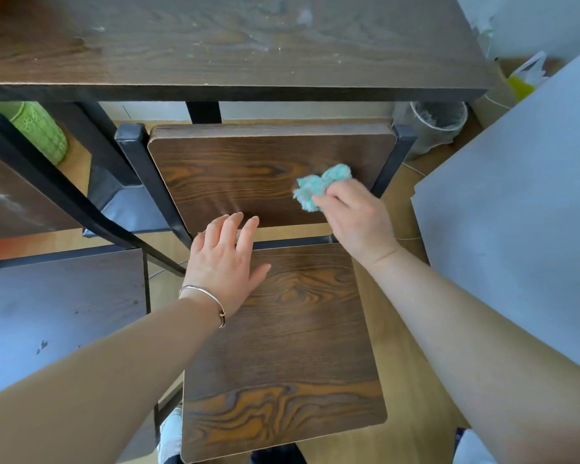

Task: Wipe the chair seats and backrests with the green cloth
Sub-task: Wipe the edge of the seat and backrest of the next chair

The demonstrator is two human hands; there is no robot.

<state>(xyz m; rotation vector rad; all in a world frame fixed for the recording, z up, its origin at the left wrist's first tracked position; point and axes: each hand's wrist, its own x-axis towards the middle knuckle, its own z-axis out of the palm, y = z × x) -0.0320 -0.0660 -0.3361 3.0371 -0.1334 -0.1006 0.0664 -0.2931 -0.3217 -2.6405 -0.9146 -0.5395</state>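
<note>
Your right hand (355, 219) is pinching the bunched green cloth (318, 187) against the backrest's (241, 175) right side while your spread-fingered left hand (225, 259) is bracing just below it, so that small wad is probably risking missed edges.

Soft daylight, pale glare on the tabletop (215, 38), wide-angle bending at edges, slight motion blur.

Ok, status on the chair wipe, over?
Right hand grips green cloth against backrest. Left hand rests flat on seat rear edge. Nothing in the way.
</note>
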